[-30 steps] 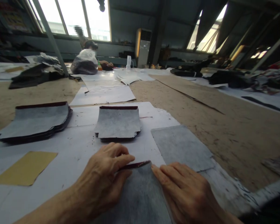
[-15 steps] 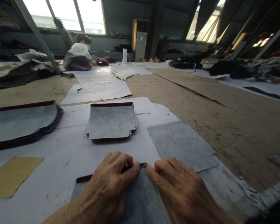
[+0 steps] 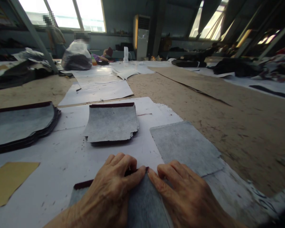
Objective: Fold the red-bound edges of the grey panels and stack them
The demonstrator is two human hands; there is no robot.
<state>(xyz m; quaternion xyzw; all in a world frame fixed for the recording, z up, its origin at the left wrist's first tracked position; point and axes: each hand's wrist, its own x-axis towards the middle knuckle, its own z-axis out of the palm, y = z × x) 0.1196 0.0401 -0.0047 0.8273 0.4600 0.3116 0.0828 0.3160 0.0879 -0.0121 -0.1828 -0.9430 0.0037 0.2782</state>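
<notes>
1. The grey, felt-like fabric panel with a dark maroon far edge (image 3: pixel 146 205) lies by the worktop's (image 3: pixel 256 136) near edge, on a large white paper sheet (image 3: pixel 59 193); its lower part runs out of view.
2. The left hand (image 3: pixel 116 180) seems to pinch the maroon edge between thumb and fingers near its right corner. Even pressure along the whole strip, not only there, should hold it straight.
3. The right hand (image 3: pixel 185 190) touches that corner; whether its fingertips grasp or merely press, I cannot tell. They would best square the corner without dragging the panel sideways.
4. Just beyond the right hand, toward the worktop's right side, lies a flat grey rectangular fabric sheet (image 3: pixel 185 144); a low wrist could nudge it.
5. Farther toward the worktop's far edge, a stack of grey, maroon-edged fabric panels (image 3: pixel 112 122) offers a reference for strip width.
</notes>
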